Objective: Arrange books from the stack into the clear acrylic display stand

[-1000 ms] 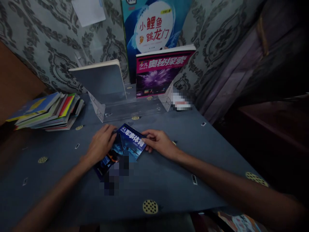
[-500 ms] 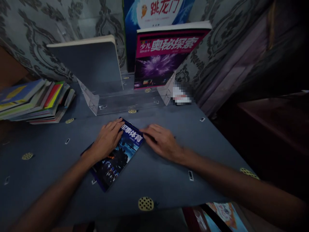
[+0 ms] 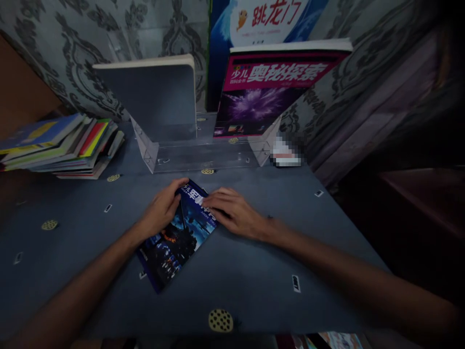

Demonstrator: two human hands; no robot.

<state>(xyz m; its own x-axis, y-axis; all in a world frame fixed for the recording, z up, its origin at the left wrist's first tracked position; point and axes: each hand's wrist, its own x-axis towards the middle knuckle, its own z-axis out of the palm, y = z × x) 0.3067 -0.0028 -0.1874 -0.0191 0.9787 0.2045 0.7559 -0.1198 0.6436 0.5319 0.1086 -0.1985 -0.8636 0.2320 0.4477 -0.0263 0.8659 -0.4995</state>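
A dark blue book (image 3: 189, 237) with a military picture and white Chinese title lies slanted on the table in front of me. My left hand (image 3: 162, 206) holds the upper left edge of the book, its fingers reaching the top corner and its thumb beside the cover. At the upper right part of the cover, my right hand (image 3: 232, 211) rests with fingers stretched over the title, covering some of its characters. The right fingers lie close together and flat. Beyond the hands, a clear plastic stand (image 3: 203, 155) sits on the table.
On the stand lean a grey-backed book (image 3: 156, 99) and a magenta-and-black book (image 3: 269, 92). Behind them stands a blue book (image 3: 221, 53). A book stack (image 3: 72, 145) is at the left. The table (image 3: 261, 286) has a patterned grey cover; its right edge slants down.
The view has turned a little left. My left hand has slid from lying on the cover to the book's left edge. My right hand has moved from the corner onto the title.
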